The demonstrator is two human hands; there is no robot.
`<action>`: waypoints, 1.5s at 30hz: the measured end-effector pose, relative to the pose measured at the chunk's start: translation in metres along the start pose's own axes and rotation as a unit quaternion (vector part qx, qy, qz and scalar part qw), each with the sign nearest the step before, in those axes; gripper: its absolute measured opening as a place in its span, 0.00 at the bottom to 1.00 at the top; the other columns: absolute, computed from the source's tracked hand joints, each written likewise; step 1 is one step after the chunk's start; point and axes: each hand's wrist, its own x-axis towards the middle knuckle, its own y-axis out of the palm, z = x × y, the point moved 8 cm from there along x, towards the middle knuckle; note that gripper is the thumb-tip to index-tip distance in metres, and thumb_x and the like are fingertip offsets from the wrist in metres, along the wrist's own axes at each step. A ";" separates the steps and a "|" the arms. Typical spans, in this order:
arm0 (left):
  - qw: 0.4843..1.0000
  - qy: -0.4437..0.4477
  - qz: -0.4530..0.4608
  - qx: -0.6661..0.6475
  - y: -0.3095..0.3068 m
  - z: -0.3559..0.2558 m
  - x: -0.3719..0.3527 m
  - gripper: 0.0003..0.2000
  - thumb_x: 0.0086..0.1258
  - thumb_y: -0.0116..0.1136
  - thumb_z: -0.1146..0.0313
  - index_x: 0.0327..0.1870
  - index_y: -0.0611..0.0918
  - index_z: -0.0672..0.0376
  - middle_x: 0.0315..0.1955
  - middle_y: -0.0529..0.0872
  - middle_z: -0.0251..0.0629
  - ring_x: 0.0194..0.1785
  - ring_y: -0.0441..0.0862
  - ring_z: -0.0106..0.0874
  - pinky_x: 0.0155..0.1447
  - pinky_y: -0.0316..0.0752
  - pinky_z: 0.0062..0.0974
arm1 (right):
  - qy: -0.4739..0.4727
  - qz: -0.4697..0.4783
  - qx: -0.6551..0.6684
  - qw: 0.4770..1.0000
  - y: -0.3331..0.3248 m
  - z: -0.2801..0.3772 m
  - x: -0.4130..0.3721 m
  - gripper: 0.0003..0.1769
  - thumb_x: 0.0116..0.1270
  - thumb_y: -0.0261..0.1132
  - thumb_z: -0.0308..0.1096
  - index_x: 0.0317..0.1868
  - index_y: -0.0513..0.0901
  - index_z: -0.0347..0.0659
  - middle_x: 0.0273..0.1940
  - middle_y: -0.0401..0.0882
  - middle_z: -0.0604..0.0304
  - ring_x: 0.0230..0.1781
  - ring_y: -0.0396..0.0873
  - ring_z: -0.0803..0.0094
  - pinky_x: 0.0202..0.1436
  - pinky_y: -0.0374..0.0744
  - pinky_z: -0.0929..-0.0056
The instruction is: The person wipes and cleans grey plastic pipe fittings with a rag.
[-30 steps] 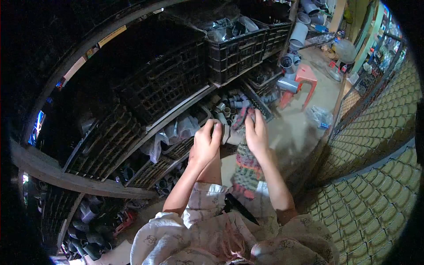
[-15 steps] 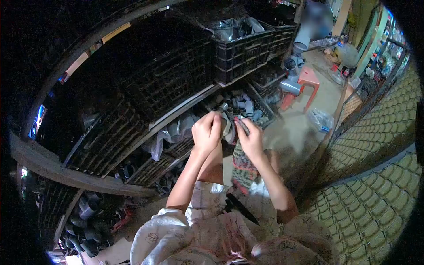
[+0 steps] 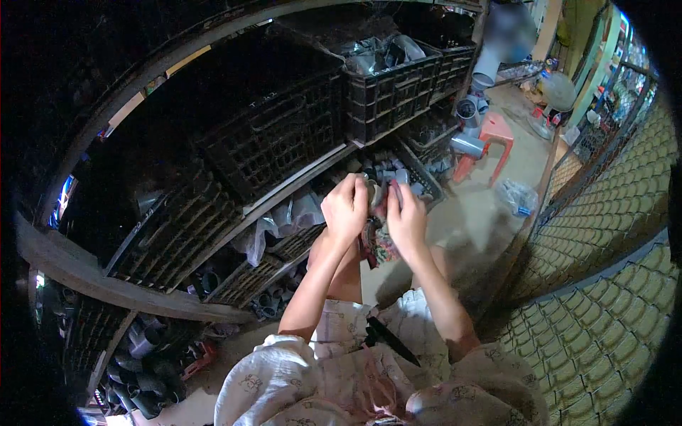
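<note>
My left hand [image 3: 346, 207] is closed, with thumb and fingers round a small pale grey piece [image 3: 374, 193] that looks like a pipe fitting; most of it is hidden. Close on its right, my right hand [image 3: 406, 221] pinches a red and dark patterned cloth [image 3: 383, 250]. The cloth is bunched between the hands and hangs below them. Past my fingers, a crate [image 3: 425, 169] on the low level holds several grey pipe fittings [image 3: 398, 175]. A black strap-like strip [image 3: 392, 341] lies across my lap.
Black plastic crates [image 3: 387, 99] line the rack at left, above its wooden rail [image 3: 298, 181]. A pink stool [image 3: 495, 135], grey pipes [image 3: 467, 145] and a clear plastic bag [image 3: 516, 197] are on the floor. Wire mesh [image 3: 582, 284] borders the right. A person [image 3: 487, 64] is at the back.
Both hands have shifted slightly right. The cloth, which hung long toward my lap, is now gathered higher and closer to the hands. My view has moved a little.
</note>
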 end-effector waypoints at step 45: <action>0.938 0.305 0.011 0.164 0.002 -0.092 0.096 0.12 0.59 0.48 0.61 0.35 0.72 0.61 0.26 0.76 0.44 0.27 0.78 0.42 0.27 0.72 0.37 | 0.304 0.270 0.523 0.749 0.059 -0.010 0.123 0.20 0.65 0.41 0.45 0.34 0.77 0.43 0.32 0.77 0.63 0.30 0.75 0.74 0.38 0.73 0.74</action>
